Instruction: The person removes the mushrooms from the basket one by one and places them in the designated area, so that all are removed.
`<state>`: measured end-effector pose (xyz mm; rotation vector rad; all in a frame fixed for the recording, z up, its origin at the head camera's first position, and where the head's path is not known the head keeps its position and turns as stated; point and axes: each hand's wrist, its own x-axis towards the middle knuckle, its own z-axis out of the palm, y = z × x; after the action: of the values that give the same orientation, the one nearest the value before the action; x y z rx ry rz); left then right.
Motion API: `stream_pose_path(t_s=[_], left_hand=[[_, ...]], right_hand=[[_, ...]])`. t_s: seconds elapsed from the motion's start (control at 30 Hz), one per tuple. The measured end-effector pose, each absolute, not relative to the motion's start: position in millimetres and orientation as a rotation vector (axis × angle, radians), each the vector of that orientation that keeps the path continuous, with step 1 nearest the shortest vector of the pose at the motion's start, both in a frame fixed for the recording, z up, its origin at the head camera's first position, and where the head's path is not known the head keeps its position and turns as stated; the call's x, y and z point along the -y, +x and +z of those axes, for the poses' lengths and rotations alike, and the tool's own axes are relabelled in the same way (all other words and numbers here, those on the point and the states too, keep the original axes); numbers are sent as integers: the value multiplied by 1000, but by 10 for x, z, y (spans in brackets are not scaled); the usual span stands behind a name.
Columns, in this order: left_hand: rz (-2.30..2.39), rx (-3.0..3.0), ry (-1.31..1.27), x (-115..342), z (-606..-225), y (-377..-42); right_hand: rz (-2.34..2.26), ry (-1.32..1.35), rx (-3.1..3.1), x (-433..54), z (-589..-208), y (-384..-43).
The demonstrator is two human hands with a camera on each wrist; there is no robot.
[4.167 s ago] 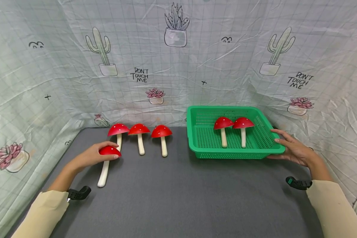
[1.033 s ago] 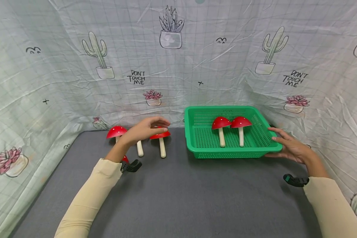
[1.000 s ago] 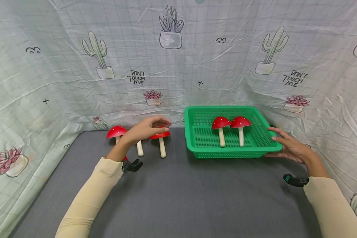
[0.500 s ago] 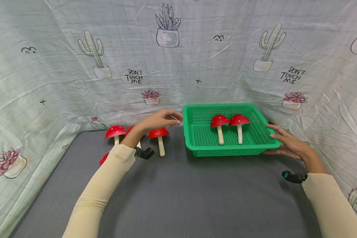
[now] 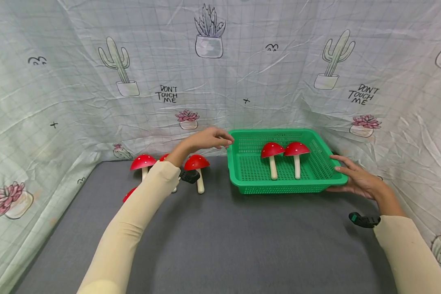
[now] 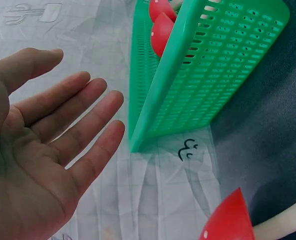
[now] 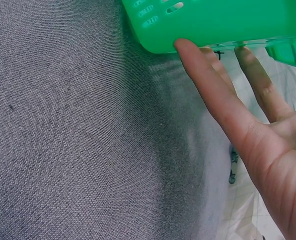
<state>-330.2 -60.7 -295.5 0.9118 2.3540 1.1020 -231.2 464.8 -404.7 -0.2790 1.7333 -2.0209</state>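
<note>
A green plastic basket (image 5: 279, 189) holds two toy mushrooms, a left one (image 5: 272, 150) and a right one (image 5: 297, 148), with red white-dotted caps and pale stems. My left hand (image 5: 209, 139) hovers at its left rim; in the left wrist view the spread fingers hold nothing, a gap short of the basket. At the basket's right end, my right hand (image 5: 360, 179) touches it with extended fingers. Several more mushrooms lie on the table at left: one (image 5: 196, 162) shows almost whole, another (image 5: 143, 162) sits farther left, and the left sleeve partly covers the others.
The grey tabletop (image 5: 242, 245) spreads in front of the basket. A pale cloth (image 5: 220, 94) printed with cacti and lettering walls off the back and both sides. Each wrist wears a black device, such as the right one (image 5: 365, 220).
My left hand has released the front-left mushroom, passed over the row and moved right to the basket's left rim. My right hand has stayed at the basket; both mushrooms inside have not shifted.
</note>
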Motion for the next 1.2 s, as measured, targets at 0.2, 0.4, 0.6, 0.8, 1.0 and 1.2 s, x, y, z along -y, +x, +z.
stream_pose_path(t_s=[0.2,0.4,0.6,0.8,1.0,1.2], left_hand=[[968,-2331,951,398,-2890,-3369],[727,-2367,1033,160,-2811,-3498],[537,-2369,1113,-54,-2740,-3573],[323,-2372,1319,-230,-2756,-3609],[281,-2346,1367,-291,-2863,-3675],[209,-2354,1363,-341,-2950,-3722]], right_hand=[[-2027,-277,-1726,-4652,-4045,-2313],[-2030,-281,-1717,-4645,-4040,-2313],[-2031,-296,-1703,-4655,-4044,-2308],[-2019,-318,-1691,-4659,-4035,-2304],[-2004,-289,-1730,-4637,-4007,-2317],[-1990,-260,-1757,-4630,-4028,-2318]])
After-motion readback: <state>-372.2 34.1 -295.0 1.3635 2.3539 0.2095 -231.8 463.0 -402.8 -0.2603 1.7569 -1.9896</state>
